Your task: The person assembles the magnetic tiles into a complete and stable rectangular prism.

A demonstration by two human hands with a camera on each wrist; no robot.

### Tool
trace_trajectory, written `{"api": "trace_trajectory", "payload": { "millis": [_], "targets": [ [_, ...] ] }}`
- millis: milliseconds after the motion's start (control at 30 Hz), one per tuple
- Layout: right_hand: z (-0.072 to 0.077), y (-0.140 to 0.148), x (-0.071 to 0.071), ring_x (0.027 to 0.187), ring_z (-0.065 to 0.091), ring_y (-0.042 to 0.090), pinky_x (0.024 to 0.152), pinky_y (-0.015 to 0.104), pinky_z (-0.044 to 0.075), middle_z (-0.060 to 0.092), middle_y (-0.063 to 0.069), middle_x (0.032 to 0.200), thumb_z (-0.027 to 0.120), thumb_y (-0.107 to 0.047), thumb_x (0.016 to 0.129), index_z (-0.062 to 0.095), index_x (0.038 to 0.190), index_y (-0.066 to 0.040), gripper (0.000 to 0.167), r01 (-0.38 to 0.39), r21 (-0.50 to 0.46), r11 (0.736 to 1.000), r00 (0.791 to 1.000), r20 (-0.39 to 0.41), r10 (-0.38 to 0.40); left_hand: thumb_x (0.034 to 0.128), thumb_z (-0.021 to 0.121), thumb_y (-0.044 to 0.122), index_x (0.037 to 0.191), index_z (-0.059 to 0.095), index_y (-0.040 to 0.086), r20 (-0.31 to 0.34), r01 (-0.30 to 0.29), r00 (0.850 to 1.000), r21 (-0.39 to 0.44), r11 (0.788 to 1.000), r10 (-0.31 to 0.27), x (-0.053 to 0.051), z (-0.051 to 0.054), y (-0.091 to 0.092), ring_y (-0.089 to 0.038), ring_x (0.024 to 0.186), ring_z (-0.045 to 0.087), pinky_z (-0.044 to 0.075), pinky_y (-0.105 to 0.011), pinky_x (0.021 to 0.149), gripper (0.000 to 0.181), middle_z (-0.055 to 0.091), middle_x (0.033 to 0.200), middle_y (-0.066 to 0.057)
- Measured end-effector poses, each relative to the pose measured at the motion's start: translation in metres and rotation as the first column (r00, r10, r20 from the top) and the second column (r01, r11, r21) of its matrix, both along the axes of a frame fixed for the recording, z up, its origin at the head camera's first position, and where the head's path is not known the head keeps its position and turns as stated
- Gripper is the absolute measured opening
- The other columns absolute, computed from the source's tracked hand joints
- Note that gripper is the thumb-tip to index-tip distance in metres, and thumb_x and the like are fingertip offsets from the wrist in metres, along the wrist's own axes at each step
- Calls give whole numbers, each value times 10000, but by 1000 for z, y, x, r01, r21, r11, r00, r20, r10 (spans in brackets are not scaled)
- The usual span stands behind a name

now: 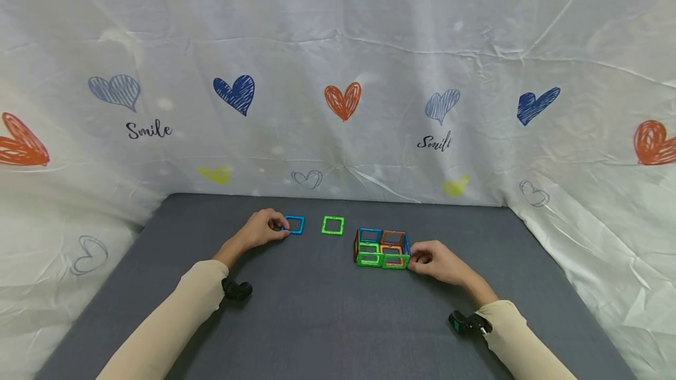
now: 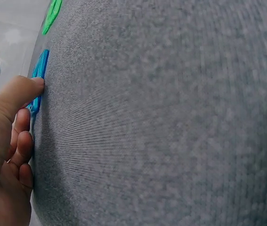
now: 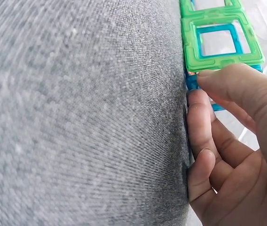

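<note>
My left hand (image 1: 262,228) pinches a blue square magnetic tile (image 1: 303,226) by its left edge, thumb on the upper face; the tile lies low at the tabletop. To its right a green square magnetic tile (image 1: 333,233) lies flat and apart. Further right stands a box of magnetic tiles (image 1: 381,258), with green tiles in front and blue and orange ones behind and at the ends. My right hand (image 1: 435,260) grips its right end, the thumb at the lower corner of a green tile (image 3: 190,42) and curled fingers by a blue tile (image 3: 192,83). The far fingertips are partly hidden.
A dark grey cloth covers the table (image 1: 317,321). Behind and at both sides hangs a white curtain (image 1: 296,57) printed with hearts and words. Each wrist carries a small black camera (image 1: 237,289).
</note>
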State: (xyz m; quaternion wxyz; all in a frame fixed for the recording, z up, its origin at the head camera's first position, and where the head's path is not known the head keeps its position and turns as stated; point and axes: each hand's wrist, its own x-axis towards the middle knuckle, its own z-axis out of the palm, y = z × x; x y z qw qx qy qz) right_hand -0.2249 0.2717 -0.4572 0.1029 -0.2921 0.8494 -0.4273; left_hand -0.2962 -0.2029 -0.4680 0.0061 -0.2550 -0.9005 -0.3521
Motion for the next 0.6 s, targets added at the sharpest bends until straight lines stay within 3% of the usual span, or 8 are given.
{"api": "trace_trajectory", "payload": {
  "millis": [600],
  "targets": [
    [0, 0, 0, 746, 618, 191, 644, 268, 504, 690, 58, 922, 723, -25, 945, 736, 1028, -32, 84, -1, -31, 1000, 1000, 17, 2, 917, 788, 131, 921, 758, 73, -30, 24, 999, 6, 1000, -23, 4, 1, -4, -162, 740, 518, 465, -353, 674, 65, 596, 894, -23]
  ]
}}
